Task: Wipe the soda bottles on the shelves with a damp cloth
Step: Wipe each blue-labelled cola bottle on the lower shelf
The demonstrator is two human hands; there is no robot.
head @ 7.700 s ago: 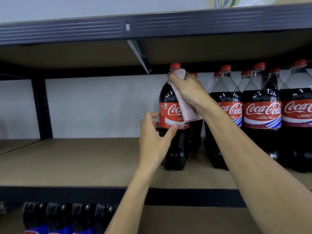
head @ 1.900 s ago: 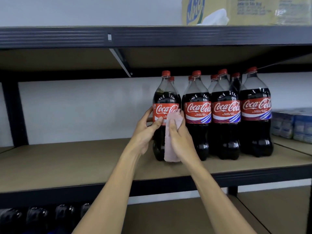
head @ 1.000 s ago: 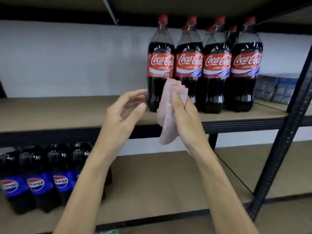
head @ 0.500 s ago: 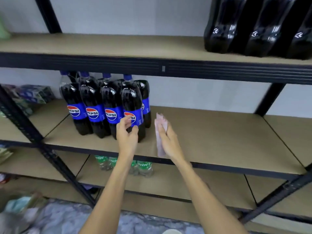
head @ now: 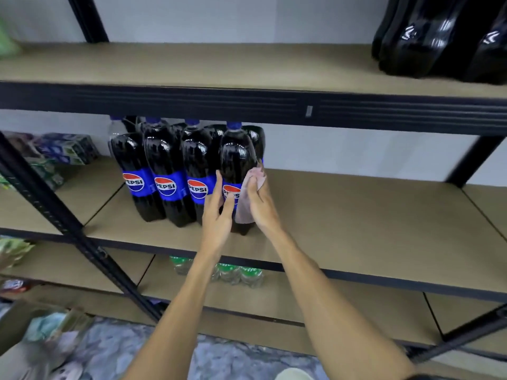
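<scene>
While half a second ago the two hands were only arriving at the Pepsi row, now both of them are on one bottle. At 9 o'clock in the view some wrapped packs (head: 65, 148) lie on the neighbouring shelf section, behind a black upright (head: 68, 223) that crosses the picture on a slant. Toward 10 o'clock the Pepsi bottles (head: 164, 171) stand upright in a tight group on the middle shelf (head: 356, 215), touching each other, in the same place as before.

The front right bottle (head: 237, 157) is the one being handled. The left hand (head: 216, 220) has its grip closed round the lower body of this bottle. Its fingers go in at the bottle's 9 o'clock side, next to the neighbour, and the thumb lies across the label, where earlier only the fingertips reached the label.

The right hand (head: 260, 207) keeps the pink cloth (head: 245, 212) in its grip and lays it on the bottle's 3 o'clock side. Before, the cloth was apart from the bottle. One end shows above the fingers and the other hangs below the palm.

At 6 o'clock green-capped bottles (head: 230, 270) stand on the lower shelf (head: 343, 303). At 1 o'clock dark bottle bases (head: 428, 42) rest on the upper shelf (head: 192, 64).
</scene>
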